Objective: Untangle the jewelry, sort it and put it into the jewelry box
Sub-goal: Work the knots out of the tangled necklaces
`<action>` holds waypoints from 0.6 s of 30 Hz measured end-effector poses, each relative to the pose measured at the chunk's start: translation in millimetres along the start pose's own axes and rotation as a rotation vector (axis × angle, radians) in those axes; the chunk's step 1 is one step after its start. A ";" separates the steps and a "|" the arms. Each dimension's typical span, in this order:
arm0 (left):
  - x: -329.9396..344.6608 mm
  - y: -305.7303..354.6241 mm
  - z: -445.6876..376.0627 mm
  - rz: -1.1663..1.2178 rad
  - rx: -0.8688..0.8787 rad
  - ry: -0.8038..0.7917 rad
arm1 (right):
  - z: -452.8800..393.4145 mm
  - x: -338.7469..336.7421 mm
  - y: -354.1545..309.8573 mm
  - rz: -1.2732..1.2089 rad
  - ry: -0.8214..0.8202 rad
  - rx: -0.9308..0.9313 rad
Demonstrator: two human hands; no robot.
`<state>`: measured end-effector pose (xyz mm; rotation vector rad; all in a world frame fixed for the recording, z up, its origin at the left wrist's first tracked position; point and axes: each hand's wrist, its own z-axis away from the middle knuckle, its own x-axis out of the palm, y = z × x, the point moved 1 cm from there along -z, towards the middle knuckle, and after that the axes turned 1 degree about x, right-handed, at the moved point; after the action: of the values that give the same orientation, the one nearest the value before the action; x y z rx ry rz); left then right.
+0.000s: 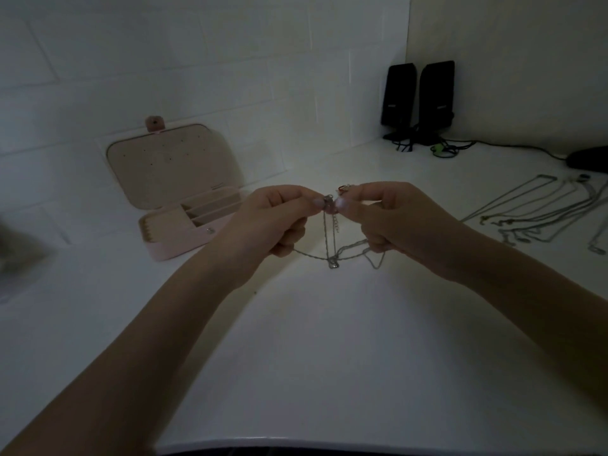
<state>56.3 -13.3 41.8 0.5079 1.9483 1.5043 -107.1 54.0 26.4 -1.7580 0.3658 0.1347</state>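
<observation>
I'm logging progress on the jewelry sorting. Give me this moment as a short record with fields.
left hand: pinches the tangled chains at the top
right hand: pinches the same tangle, opposite
tangled chains: hang between both hands, above the table
jewelry box: pink, lid open, on the left
laid-out necklaces: spread on the table at right
speakers: two, black, back corner
</observation>
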 end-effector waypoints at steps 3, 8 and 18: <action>0.4 -1.6 0.3 -0.038 -0.005 -0.031 | 1.4 4.1 0.5 0.112 -0.007 -0.037; -0.3 -5.4 -2.4 -0.052 0.083 0.016 | 3.0 9.3 -2.5 0.196 -0.049 -0.084; -8.8 3.0 -7.7 0.291 0.193 0.087 | -5.2 15.1 9.1 0.342 -0.124 -0.200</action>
<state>57.3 -23.5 48.0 0.8541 2.1739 1.5393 -96.3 44.8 14.7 -1.8601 0.5761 0.5387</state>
